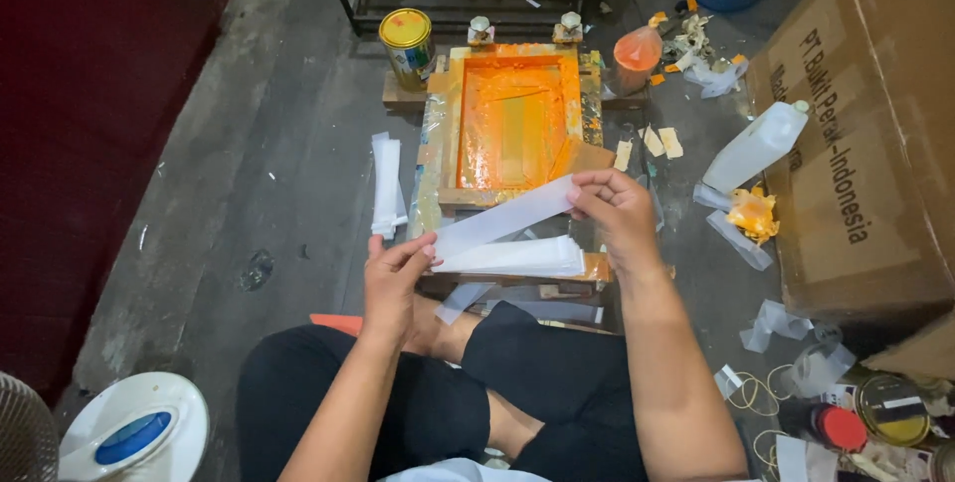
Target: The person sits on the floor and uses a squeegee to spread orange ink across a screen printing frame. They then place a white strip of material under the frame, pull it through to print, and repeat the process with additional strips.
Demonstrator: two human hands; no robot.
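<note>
Crossed legs in black trousers are sitting nearest; above them the left hand and right hand are each pinching closed on one end of a white plastic strip, over a stack of strips. It is looking light, floppy and slick, best gripped at the ends. An orange printing screen is lying on the stained concrete floor
</note>
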